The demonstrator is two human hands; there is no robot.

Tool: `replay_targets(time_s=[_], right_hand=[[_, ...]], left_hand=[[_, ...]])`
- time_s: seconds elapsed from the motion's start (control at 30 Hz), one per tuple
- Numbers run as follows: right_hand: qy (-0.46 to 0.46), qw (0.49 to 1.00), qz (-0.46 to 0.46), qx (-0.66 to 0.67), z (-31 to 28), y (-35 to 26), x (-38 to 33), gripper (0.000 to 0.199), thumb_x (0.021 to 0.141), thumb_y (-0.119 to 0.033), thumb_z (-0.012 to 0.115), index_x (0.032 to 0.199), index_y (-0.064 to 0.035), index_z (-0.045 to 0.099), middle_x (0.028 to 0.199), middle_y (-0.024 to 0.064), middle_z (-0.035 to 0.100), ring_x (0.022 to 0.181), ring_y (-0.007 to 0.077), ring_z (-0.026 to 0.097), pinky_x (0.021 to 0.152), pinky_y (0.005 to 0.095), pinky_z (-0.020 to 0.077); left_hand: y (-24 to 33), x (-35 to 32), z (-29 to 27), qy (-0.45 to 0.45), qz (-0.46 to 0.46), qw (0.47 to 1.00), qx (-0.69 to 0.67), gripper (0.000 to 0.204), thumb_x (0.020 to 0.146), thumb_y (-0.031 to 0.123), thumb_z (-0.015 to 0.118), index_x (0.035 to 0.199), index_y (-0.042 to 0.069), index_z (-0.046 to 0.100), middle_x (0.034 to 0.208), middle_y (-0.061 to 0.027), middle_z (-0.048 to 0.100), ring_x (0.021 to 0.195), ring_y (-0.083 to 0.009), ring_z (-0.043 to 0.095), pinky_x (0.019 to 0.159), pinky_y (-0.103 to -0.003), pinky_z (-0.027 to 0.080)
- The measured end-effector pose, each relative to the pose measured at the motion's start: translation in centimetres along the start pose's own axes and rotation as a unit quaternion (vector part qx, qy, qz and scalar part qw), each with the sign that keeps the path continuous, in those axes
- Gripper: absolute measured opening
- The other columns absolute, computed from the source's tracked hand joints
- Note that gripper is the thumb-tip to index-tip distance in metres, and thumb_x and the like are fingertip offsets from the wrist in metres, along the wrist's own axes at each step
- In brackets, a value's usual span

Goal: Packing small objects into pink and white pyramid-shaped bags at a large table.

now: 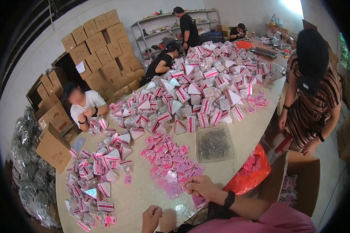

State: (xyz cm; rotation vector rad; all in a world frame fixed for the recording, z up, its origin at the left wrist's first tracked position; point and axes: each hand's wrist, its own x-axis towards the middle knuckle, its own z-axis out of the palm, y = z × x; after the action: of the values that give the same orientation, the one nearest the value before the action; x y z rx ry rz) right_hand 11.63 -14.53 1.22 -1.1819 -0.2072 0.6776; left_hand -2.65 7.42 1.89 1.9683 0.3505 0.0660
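Pinched lightly at the lower centre of the frame, the right hand (200, 186) has its fingertips closed on a pink paper card (181, 185) at the near edge of a loose heap of pink cards (167, 157), which runs up the frame from the grip. Lower down, the left hand (151, 218) is curled; whether it holds anything cannot be told. Just right of the heap sits a clear plastic tray (214, 143) of small dark metal pieces.
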Motion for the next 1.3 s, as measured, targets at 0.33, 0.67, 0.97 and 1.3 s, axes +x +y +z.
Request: replay_targets(time_s=[0.33, 0.67, 0.97, 1.3], right_hand=[[0.0, 0.998, 0.043, 0.052, -0.8, 2.5, 0.9, 0.014, 0.087, -0.015, 0.06, 0.09, -0.0021, 0.062, 0.068, 0.0013, 0.059, 0.052, 0.0045, 0.047, 0.045, 0.0188, 0.0348], [0.004, 0.997, 0.073, 0.009, -0.2, 3.2, 0.2, 0.015, 0.087, -0.017, 0.06, 0.088, -0.0021, 0.061, 0.068, 0.0026, 0.058, 0.049, 0.0047, 0.044, 0.041, 0.0189, 0.0311], [-0.016, 0.995, 0.066, 0.078, -0.3, 3.0, -0.8, 0.011, 0.087, -0.015, 0.062, 0.087, -0.0042, 0.062, 0.065, 0.0005, 0.056, 0.048, 0.003, 0.042, 0.042, 0.0174, 0.0286], [0.017, 0.995, 0.085, 0.051, -1.0, 1.5, -2.0, 0.013, 0.087, -0.014, 0.061, 0.091, -0.0016, 0.062, 0.066, 0.0031, 0.057, 0.049, 0.0047, 0.043, 0.043, 0.0188, 0.0309]], left_hand=[[-2.8, -1.3, -1.2, 0.008, -0.021, 0.999, 0.029, 0.019, 0.087, 0.017, 0.053, 0.088, -0.001, 0.059, 0.074, -0.0111, 0.059, 0.067, -0.0171, 0.056, 0.062, -0.031, 0.046], [-8.0, -0.5, 0.2, 0.0, -0.056, 0.995, 0.08, 0.015, 0.082, 0.008, 0.059, 0.091, -0.003, 0.063, 0.08, -0.0098, 0.066, 0.073, -0.013, 0.061, 0.066, -0.027, 0.049], [-4.2, -1.4, 0.2, -0.029, -0.013, 0.992, 0.122, 0.016, 0.085, 0.011, 0.055, 0.092, -0.001, 0.06, 0.078, -0.0119, 0.063, 0.071, -0.0216, 0.058, 0.065, -0.032, 0.047], [-4.5, -0.8, 1.1, -0.041, -0.017, 0.983, 0.176, 0.02, 0.08, 0.012, 0.059, 0.094, -0.001, 0.061, 0.085, -0.0158, 0.063, 0.078, -0.027, 0.062, 0.07, -0.034, 0.049]])
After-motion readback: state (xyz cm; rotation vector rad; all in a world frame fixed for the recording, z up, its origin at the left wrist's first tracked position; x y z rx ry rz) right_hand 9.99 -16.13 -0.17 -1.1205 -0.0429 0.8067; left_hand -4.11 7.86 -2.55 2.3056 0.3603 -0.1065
